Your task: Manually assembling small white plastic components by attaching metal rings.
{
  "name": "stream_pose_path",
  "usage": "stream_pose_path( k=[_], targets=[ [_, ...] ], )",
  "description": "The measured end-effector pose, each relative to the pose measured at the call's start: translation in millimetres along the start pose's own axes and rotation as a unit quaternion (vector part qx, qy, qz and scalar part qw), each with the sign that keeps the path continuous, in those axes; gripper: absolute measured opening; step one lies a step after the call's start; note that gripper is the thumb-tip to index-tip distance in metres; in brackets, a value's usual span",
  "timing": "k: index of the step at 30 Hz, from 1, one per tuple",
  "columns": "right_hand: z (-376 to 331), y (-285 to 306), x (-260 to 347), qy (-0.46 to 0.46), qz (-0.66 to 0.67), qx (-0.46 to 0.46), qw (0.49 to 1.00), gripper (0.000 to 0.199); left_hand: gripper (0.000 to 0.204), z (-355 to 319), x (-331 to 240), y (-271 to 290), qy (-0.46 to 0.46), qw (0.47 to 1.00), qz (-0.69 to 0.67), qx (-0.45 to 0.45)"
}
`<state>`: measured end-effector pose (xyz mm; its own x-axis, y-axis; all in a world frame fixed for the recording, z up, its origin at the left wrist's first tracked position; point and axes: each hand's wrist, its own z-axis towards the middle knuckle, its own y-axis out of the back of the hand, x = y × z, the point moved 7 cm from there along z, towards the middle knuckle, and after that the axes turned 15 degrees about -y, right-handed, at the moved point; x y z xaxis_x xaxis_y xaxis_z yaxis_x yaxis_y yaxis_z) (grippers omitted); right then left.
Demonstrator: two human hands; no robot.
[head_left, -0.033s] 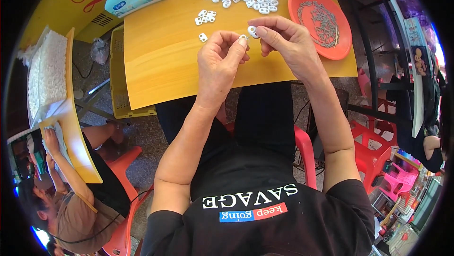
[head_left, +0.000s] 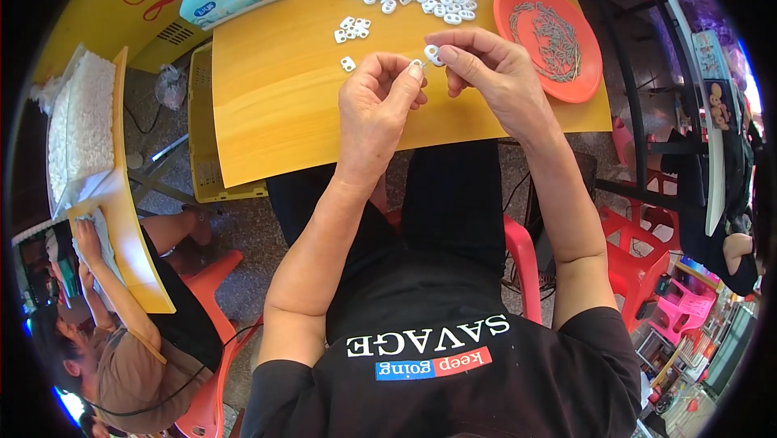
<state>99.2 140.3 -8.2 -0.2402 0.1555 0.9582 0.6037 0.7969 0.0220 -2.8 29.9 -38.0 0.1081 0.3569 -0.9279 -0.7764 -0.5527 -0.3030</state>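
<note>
Two pinches: our left hand [head_left: 377, 97] holds a bit [head_left: 417, 63], our right hand [head_left: 495, 70] a tab [head_left: 433, 53], perhaps close for sight; dish [head_left: 592, 66] within reach at right hand's three o'clock.

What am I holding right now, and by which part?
Right hand: a white holed piece, by its right edge. Left hand: a tiny piece, kind and held part unclear.

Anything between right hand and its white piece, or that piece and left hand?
Nothing visible blocks the right hand: it pinches the white piece directly. Toward the left hand, only a small item in its pinch, too tiny to identify.
</note>
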Motion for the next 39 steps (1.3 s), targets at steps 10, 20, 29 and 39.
stream_pose_path(
  k=[10,20,29,39],
  targets=[
    [-3.4,-7.8,1.2,0.025,-0.033,-0.033,0.999,0.023,0.013,0.8,0.7,1.1,-0.008,1.0,-0.008,-0.008],
    [-5.8,-16.6,-3.9,0.087,-0.013,-0.096,0.991,0.016,0.01,0.0,4.3,5.4,0.011,0.999,-0.046,-0.018],
    [-5.7,-19.1,-4.7,0.081,0.017,-0.074,0.994,0.019,0.011,3.7,7.4,6.2,0.033,0.997,-0.071,0.011],
    [-22.0,-39.2,-2.4,-0.054,0.213,0.141,0.965,0.059,0.038,-11.6,-19.1,-3.1,-0.097,0.988,-0.059,0.104]
  ],
)
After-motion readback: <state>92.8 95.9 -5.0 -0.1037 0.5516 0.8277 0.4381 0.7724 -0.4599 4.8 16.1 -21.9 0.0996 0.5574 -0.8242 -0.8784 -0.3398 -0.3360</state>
